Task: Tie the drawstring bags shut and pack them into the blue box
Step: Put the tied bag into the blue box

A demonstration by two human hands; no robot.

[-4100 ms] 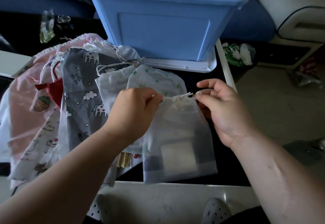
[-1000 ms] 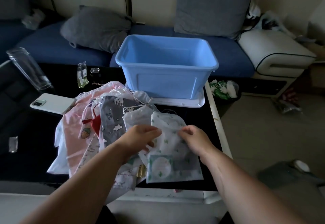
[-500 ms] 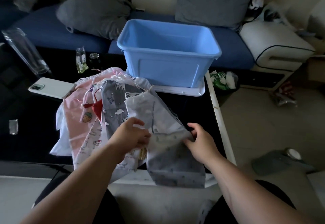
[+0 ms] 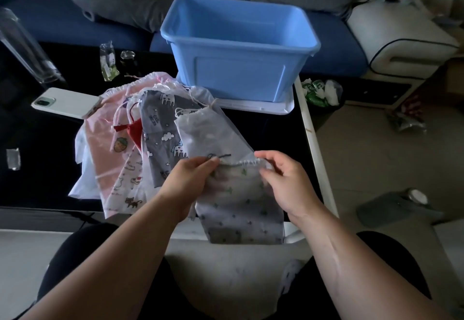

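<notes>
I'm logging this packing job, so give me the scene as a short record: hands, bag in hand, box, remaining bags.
left hand: pinches the top hem of the green-print bag
right hand: pinches the same hem, further right
blue box: open-topped, beyond the bags, floor hidden
other bags: overlapping pile left of the hands
phone: lies beside the pile's left edge
</notes>
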